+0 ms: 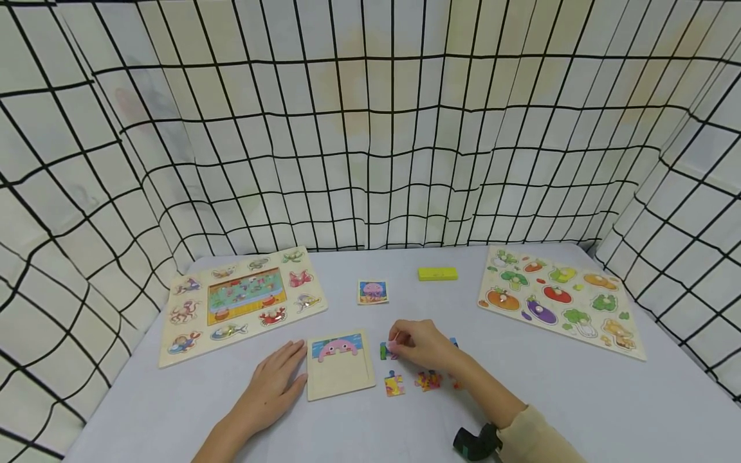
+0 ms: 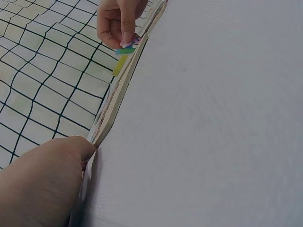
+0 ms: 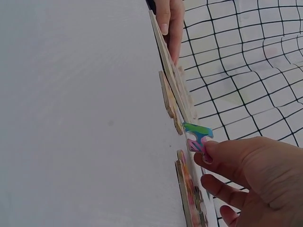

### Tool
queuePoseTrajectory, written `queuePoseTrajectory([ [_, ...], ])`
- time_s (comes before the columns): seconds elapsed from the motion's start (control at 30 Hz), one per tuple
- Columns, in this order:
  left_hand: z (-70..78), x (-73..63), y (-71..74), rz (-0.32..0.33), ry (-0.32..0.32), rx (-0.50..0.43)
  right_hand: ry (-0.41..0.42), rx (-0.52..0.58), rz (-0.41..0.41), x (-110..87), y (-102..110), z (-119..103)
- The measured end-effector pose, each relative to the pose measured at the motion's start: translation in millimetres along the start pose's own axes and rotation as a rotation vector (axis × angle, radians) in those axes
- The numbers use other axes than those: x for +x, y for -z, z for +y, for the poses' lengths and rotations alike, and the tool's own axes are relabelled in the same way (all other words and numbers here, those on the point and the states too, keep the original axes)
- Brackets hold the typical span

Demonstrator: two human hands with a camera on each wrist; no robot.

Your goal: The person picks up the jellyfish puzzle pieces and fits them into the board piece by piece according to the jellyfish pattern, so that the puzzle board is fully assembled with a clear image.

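Note:
A square wooden puzzle tray (image 1: 341,381) lies in the middle, its top strip filled with a pink sea creature's face on blue. My left hand (image 1: 269,389) rests against the tray's left side, fingers extended along it. Just right of the tray, my right hand (image 1: 425,347) pinches a blue, green and pink jigsaw piece (image 3: 198,132) between thumb and fingers, raised off the table in the right wrist view. Below that hand lie an orange-yellow jigsaw piece (image 1: 394,384) and a red-orange one (image 1: 428,381). More pieces are partly hidden by the right hand and forearm.
A small picture card (image 1: 373,292) with a pink creature lies behind the tray. A yellow box (image 1: 437,274) sits farther back. A sea-animal board (image 1: 191,289) stands left, a vegetable board (image 1: 564,308) right. Black-lined white cloth (image 1: 393,141) encloses the table.

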State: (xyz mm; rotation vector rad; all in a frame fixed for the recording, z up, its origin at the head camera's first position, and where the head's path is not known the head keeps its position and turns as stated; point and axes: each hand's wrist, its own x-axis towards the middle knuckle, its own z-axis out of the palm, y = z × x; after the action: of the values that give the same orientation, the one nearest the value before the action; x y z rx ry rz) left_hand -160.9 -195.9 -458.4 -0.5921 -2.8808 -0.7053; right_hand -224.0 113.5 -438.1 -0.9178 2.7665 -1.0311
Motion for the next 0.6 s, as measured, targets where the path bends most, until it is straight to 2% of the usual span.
queuePoseTrajectory([
  [0.37,-2.7,0.7,-0.7,-0.004,0.014,-0.005,0.034,0.007,0.030,1.0,3.7,-2.8],
  [0.6,-0.8,0.2,-0.3,-0.006,0.006,0.000,0.003,0.052,0.029,2.3,4.5,-6.1],
])
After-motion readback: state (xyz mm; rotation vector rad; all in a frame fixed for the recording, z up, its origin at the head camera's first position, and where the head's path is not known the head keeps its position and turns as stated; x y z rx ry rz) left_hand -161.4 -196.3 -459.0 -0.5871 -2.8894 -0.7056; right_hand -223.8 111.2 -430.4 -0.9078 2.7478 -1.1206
